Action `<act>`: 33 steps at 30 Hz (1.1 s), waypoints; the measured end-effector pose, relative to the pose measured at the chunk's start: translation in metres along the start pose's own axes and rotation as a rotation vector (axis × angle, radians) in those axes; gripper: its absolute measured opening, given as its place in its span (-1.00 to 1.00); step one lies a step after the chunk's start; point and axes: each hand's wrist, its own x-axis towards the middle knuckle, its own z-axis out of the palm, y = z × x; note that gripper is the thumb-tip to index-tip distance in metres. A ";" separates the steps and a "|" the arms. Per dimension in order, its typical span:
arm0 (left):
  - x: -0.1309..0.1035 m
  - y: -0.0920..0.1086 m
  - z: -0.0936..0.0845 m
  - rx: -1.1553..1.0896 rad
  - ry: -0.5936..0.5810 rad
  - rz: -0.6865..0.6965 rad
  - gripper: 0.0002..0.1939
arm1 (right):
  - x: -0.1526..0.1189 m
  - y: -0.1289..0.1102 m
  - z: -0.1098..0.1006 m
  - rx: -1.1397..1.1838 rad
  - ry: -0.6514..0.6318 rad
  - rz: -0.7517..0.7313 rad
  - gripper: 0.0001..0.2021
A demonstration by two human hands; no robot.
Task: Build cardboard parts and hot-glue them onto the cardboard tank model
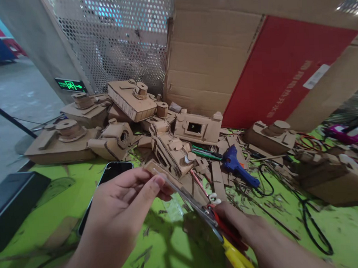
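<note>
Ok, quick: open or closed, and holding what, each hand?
Left hand: closed, pinching a cardboard piece.
Right hand: closed, holding the scissors.

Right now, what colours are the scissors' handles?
The scissors' handles are red and yellow; the head view, the only one, shows them.

At least eight cardboard models (200, 136); one pair scissors (236, 255); one glue gun (234, 164); one phone (116, 168); one exit sign (70, 85).

Single head-worn view faces forward and down, close above left hand (119, 214) and right hand (247, 225), across green table (158, 252) to perforated panel (122, 52).
</note>
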 end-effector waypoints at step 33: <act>0.002 -0.002 0.000 0.007 -0.020 0.010 -0.81 | 0.000 -0.002 -0.001 -0.086 0.014 -0.042 -0.42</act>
